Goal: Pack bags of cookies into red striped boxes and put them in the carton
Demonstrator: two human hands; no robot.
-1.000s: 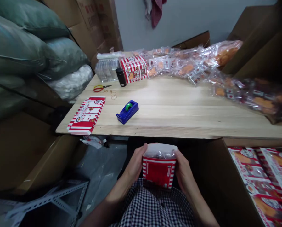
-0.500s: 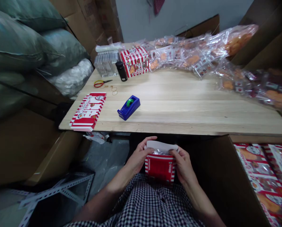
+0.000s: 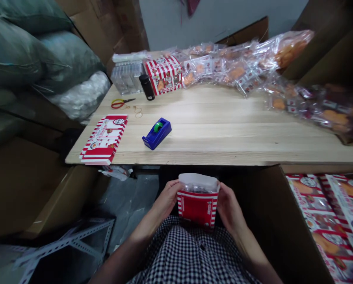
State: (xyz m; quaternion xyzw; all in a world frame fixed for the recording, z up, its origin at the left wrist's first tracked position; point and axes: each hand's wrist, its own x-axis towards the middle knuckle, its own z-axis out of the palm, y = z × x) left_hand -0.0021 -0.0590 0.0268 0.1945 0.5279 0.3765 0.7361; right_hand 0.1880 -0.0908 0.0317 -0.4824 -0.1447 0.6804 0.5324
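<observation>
By the wooden table (image 3: pixel 218 134), our left hand (image 3: pixel 166 199) and right hand (image 3: pixel 229 208) clamp the likely crushable striped carton (image 3: pixel 197 207), sensibly by its sides.

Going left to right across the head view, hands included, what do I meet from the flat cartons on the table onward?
Flat red-and-white cartons → left hand → open red box held between the hands → right hand → red-and-white packages at far right.

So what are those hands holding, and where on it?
An open red-and-white box, by its two sides near the top: left grip on one side, right grip on the other.
</observation>
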